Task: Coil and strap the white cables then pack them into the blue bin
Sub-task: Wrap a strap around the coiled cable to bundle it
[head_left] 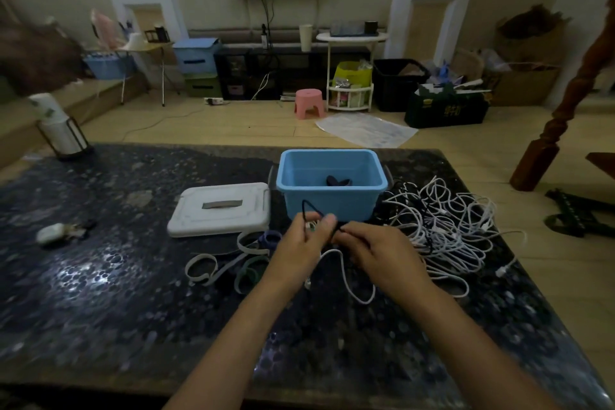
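We are working just in front of the blue bin (332, 181), both hands raised over the dark speckled table (100, 276). Our left hand (304, 241) is pinching a small bundle of white cable (346, 271) between thumb and fingers, and our right hand (372, 255) is closing its fingertips on a thin dark strap (307, 208) that is looping up in front of the bin wall; a loose tail of the same cable is hanging below the hands and curling on the table. The cable looks light, limp and springy, so we judge it will be wanting to uncoil; holding it at the crossing of the loops, where the strap is going round, seems the safest place. The big tangle of white cables (446, 226) is lying to the right of the bin, touching its corner, and pulling one free may drag others along. Spare straps (226, 263) are lying left of our hands, near the white lid (219, 210). Something dark is already sitting in the bin, too dim to name. A small white object (51, 233) and a lantern (61, 128) are standing well apart to the left, not hindering us.
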### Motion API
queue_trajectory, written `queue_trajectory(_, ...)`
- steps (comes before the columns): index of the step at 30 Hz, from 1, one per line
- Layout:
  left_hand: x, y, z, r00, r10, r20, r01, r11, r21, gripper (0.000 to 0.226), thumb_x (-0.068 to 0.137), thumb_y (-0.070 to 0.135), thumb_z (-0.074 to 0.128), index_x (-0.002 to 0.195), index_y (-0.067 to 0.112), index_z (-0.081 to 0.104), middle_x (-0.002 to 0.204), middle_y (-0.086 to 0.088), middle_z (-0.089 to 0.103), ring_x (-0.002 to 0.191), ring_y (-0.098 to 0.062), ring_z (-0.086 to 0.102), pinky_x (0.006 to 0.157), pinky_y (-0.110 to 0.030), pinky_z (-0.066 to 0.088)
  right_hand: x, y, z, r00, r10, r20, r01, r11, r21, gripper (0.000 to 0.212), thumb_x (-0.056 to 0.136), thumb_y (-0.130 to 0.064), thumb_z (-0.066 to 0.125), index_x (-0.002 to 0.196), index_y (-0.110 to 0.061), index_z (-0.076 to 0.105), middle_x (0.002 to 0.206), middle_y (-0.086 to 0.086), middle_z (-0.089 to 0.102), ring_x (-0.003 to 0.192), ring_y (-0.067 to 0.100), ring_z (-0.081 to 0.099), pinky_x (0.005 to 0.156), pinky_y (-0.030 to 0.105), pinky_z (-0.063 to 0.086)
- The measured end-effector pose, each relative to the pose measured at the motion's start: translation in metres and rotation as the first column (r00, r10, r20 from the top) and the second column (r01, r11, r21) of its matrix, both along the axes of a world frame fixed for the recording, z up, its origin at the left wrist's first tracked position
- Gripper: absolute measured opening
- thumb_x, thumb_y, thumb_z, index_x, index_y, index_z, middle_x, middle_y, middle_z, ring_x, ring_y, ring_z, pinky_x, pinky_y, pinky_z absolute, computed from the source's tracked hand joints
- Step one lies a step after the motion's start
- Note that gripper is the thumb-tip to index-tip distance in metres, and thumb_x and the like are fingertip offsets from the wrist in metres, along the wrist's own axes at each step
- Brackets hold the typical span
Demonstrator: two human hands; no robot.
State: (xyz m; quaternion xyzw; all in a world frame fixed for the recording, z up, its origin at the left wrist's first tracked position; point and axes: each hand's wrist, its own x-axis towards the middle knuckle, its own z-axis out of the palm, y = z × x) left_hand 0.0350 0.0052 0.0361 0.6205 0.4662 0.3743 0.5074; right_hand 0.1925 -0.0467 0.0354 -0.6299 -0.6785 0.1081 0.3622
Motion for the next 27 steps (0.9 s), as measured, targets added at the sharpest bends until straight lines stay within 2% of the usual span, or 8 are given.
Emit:
queue_trajectory(4,0.009,-0.008,-0.004,0.998,-0.016,-0.064,0.02,0.997,0.072,0.027,0.101,0.045,0.047,0.111,0.026,0.064,0.104,0.011,0.066,0.099,0.0,0.06,0.089,-0.026,0.048,-0.019,-0.004,0.001,0.991,0.11,0.071,-0.108,0.994,-0.027,0.032,0.094,-0.05,0.046,0.117,-0.039,0.064,0.099,-0.006,0.075,0.089,0.018,0.069,0.074,0.038,0.053)
queue_trajectory(9,0.006,-0.001,-0.004,0.996,0.084,0.034,-0.088,0.984,0.154,0.049,0.102,0.053,0.036,0.078,0.023,0.066,0.083,-0.004,0.069,0.08,-0.015,0.064,0.076,-0.04,0.052,-0.013,-0.001,0.0,0.991,0.091,0.096,-0.077,0.987,-0.138,0.018,0.095,-0.047,0.059,0.097,-0.029,0.064,0.077,-0.011,0.066,0.076,0.012,0.062,0.069,0.036,0.048)
queue_trajectory(12,-0.007,0.01,0.005,0.956,0.222,0.192,-0.241,0.967,0.084,0.06,0.104,0.051,0.032,0.061,0.02,0.059,0.067,-0.005,0.065,0.061,-0.014,0.058,0.062,-0.034,0.044,-0.001,-0.001,-0.005,0.99,0.084,0.111,-0.055,0.968,-0.245,0.024,0.099,-0.046,0.054,0.084,-0.026,0.058,0.072,-0.011,0.061,0.077,0.013,0.061,0.071,0.037,0.048)
queue_trajectory(15,-0.02,0.014,0.017,0.914,0.213,0.345,-0.229,0.973,0.005,0.055,0.103,0.049,0.029,0.065,0.014,0.044,0.054,-0.008,0.048,0.054,-0.02,0.055,0.061,-0.034,0.049,0.016,0.001,-0.01,0.993,0.077,0.095,-0.044,0.949,-0.311,0.027,0.102,-0.04,0.049,0.081,-0.026,0.057,0.079,-0.007,0.066,0.079,0.013,0.061,0.075,0.038,0.049)
queue_trajectory(18,-0.028,0.012,0.024,0.865,0.172,0.472,-0.163,0.985,-0.061,0.044,0.103,0.049,0.032,0.075,0.016,0.04,0.057,-0.002,0.022,0.042,-0.015,0.027,0.044,-0.029,0.041,0.029,0.001,-0.011,0.991,0.06,0.121,-0.013,0.934,-0.358,0.029,0.1,-0.043,0.054,0.073,-0.031,0.057,0.071,-0.009,0.061,0.071,0.007,0.058,0.069,0.034,0.045)
queue_trajectory(21,-0.032,0.013,0.026,0.861,0.132,0.49,-0.085,0.989,-0.119,0.042,0.095,0.058,0.035,0.079,0.02,0.041,0.058,0.003,0.023,0.043,-0.01,0.017,0.039,-0.021,0.017,0.036,0.003,-0.012,0.997,0.019,0.081,0.01,0.937,-0.35,0.024,0.097,-0.04,0.06,0.075,-0.029,0.061,0.075,-0.007,0.064,0.074,0.007,0.06,0.073,0.036,0.048)
queue_trajectory(24,-0.037,0.013,0.028,0.871,0.084,0.485,0.009,0.982,-0.187,0.046,0.099,0.059,0.029,0.084,0.018,0.045,0.057,0.004,0.027,0.043,-0.009,0.017,0.04,-0.019,0.015,0.036,0.005,-0.007,1.0,0.004,0.014,0.0,0.964,-0.266,0.019,0.097,-0.032,0.06,0.079,-0.028,0.062,0.082,-0.008,0.064,0.078,0.005,0.059,0.073,0.032,0.049)
queue_trajectory(27,-0.037,0.011,0.023,0.966,0.027,0.257,0.008,0.991,-0.136,0.045,0.106,0.046,0.028,0.087,0.011,0.051,0.062,-0.003,0.048,0.038,-0.009,0.022,0.041,-0.018,0.019,0.025,0.005,0.002,0.995,0.001,-0.103,-0.016,0.99,-0.143,0.02,0.098,-0.025,0.06,0.078,-0.026,0.062,0.077,-0.009,0.063,0.074,0.001,0.057,0.066,0.016,0.042)
